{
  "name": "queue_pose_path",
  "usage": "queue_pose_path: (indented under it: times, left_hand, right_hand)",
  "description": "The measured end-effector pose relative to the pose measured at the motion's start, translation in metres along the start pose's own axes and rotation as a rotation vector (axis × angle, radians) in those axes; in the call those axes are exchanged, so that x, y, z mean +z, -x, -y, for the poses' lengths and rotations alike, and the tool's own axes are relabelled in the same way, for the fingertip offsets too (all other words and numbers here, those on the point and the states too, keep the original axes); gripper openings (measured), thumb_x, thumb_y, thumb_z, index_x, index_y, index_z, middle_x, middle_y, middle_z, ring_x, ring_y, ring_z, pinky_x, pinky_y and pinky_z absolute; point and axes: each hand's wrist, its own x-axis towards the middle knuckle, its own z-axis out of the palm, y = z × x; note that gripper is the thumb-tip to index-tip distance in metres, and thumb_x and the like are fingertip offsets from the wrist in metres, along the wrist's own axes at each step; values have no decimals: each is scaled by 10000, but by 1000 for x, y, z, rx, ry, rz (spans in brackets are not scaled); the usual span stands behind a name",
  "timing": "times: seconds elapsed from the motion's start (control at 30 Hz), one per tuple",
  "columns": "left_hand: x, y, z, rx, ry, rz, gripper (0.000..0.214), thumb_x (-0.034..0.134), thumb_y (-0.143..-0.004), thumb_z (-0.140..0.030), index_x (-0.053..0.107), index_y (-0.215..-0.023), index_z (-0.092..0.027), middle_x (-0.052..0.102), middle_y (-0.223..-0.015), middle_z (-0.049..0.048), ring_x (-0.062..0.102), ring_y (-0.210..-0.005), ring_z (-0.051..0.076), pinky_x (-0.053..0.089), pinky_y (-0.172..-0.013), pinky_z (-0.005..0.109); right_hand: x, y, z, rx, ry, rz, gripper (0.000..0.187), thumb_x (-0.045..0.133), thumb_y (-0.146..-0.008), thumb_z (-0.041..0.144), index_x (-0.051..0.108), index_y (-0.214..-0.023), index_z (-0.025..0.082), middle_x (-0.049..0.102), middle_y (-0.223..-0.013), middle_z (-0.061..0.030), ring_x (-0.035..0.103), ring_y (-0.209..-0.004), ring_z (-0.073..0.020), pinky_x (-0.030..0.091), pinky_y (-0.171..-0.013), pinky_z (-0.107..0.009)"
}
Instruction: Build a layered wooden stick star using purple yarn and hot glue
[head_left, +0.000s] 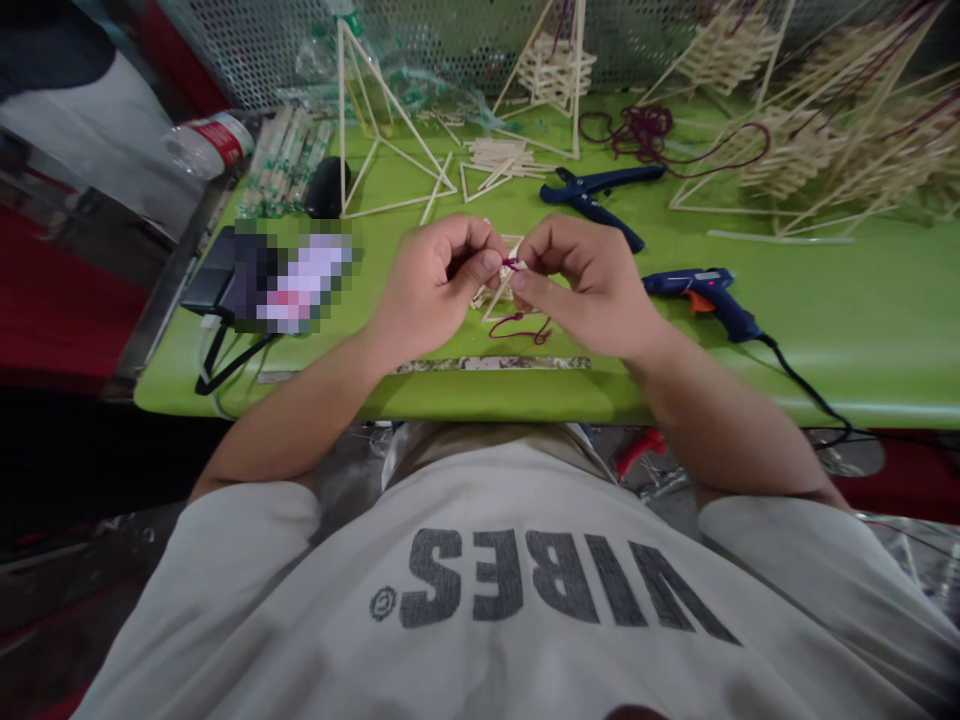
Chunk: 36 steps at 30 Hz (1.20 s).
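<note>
At the green worktop's [825,340] front edge, the left hand [431,290] and right hand [592,290] pinched a cord [512,263] between their fingers; stick frames [795,150] lined its back edge before a mesh wall [247,50].

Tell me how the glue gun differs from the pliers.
The glue gun has an orange trigger and a black cord; the pliers have neither. The pliers lie farther back, handles spread; the glue gun lies by the right hand. Both are dark blue, on the green table.

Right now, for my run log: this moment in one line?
left hand, right hand: pinching maroon cord over stick frame; nearby: glue gun, pliers
</note>
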Motion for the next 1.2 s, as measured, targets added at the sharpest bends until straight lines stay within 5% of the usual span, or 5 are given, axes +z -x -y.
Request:
queue_pose_path:
  times: [0.3,0.53,0.77,1.07,1.2]
  left_hand:
    - [-7,-6,2,-52,253,191,500,831,-990,-699,738,-922,-212,678,-750,9,613,-674,121,505,-648,275]
    - [-6,-7,-1,-67,300,230,479,892,-946,-670,745,-889,-217,657,-786,10,524,-645,107,438,-608,291]
    - [-9,-6,1,-18,155,283,539,878,-933,-721,782,-891,-192,750,-855,48,610,-716,122,474,-636,274]
    - [1,-4,2,-127,378,182,507,984,-843,-671,808,-857,-196,610,-657,-14,413,-526,67,280,-481,261]
    - [4,-2,5,-169,401,110,454,980,-865,-641,837,-878,-210,634,-686,-7,417,-541,67,304,-499,255]
  right_hand:
    - [-4,-7,2,130,-265,-15,389,956,-920,540,771,-875,201,589,-650,42,427,-550,-98,286,-507,-306]
    - [-3,-6,0,120,-229,-31,439,940,-927,616,764,-901,214,615,-641,38,478,-532,-106,357,-496,-296]
    - [-1,-6,-6,39,-102,-125,498,840,-970,729,714,-926,250,632,-751,7,525,-603,-129,441,-519,-304]
    - [2,-4,-24,-86,135,-202,395,753,-1060,671,719,-1126,283,700,-968,-31,640,-775,-166,629,-692,-331]
    - [-1,-1,-24,-216,295,-304,376,691,-1087,670,716,-1163,303,712,-1148,-74,711,-992,-240,700,-914,-453]
